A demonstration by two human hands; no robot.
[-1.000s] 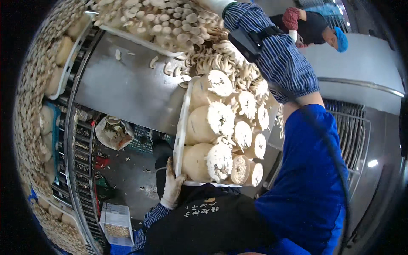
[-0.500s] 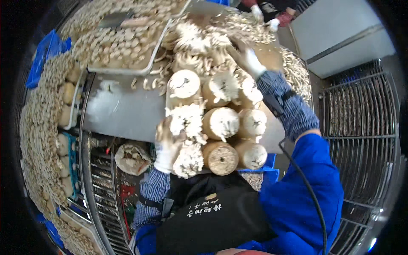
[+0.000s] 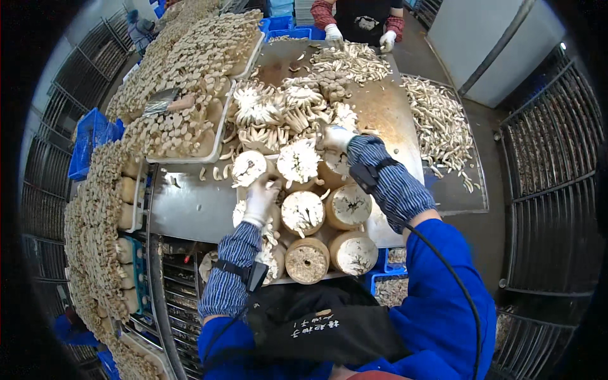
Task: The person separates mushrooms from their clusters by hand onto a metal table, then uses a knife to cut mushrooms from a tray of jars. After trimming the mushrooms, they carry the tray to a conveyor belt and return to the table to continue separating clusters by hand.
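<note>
Several tan cylindrical mushroom-growing bottles stand close together in rows in front of me. Some show cut white tops, like the middle bottle [image 3: 302,213] and the right one [image 3: 349,206]; a front bottle [image 3: 307,260] shows a bare brown top. My left hand [image 3: 259,199], in a white glove, has its fingers curled in at white mushrooms [image 3: 273,183] on the left column. My right hand [image 3: 337,137], also gloved, is closed over the far right bottle [image 3: 335,163]; what its fingers hold is hidden. A white mushroom cluster [image 3: 297,161] tops the bottle between my hands.
Mushroom clusters [image 3: 272,114] are heaped beyond the bottles. A cleaver [image 3: 161,102] lies on mushrooms in a white tray [image 3: 218,140] at left. Loose mushrooms [image 3: 437,120] cover a side surface at right. Across the metal table [image 3: 380,107], a co-worker's gloved hands [image 3: 387,42] show.
My right hand has come back from the far heap to the far right bottle. My left hand has moved slightly up and away from me. The whole view has shifted, showing more of the co-worker.
</note>
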